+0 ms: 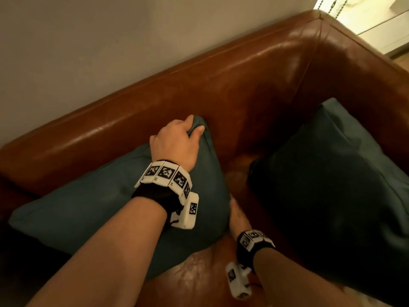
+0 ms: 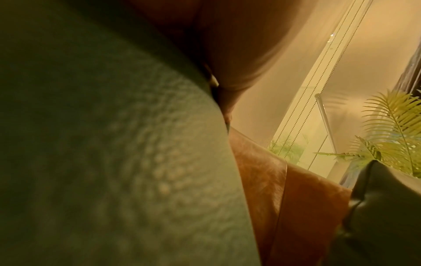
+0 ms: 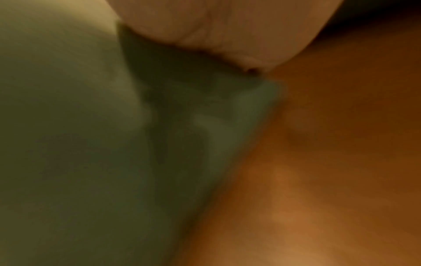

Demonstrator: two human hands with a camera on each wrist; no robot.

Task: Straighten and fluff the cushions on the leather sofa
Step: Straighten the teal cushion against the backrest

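The left hand [image 1: 177, 142] is gripping the top corner of the left cushion [image 1: 93, 209], with fingers and thumb curled around the bunched fabric. This dark green cushion is leaning against the backrest of the brown leather sofa [image 1: 221, 89], its lower corner resting on the seat. The right hand [image 1: 238, 218] is lying against the right edge of the same cushion, low down near the seat; its fingers are hidden behind the cushion in the head view, and the blurred right wrist view is showing only the palm touching green fabric, so its grasp cannot be determined. A second dark green cushion [image 1: 332, 185] is standing in the sofa corner to the right, apart from both hands. Both wrists are wearing marker bands [image 1: 164, 173]. A leafy plant [image 2: 391, 133] is showing beyond the armrest.
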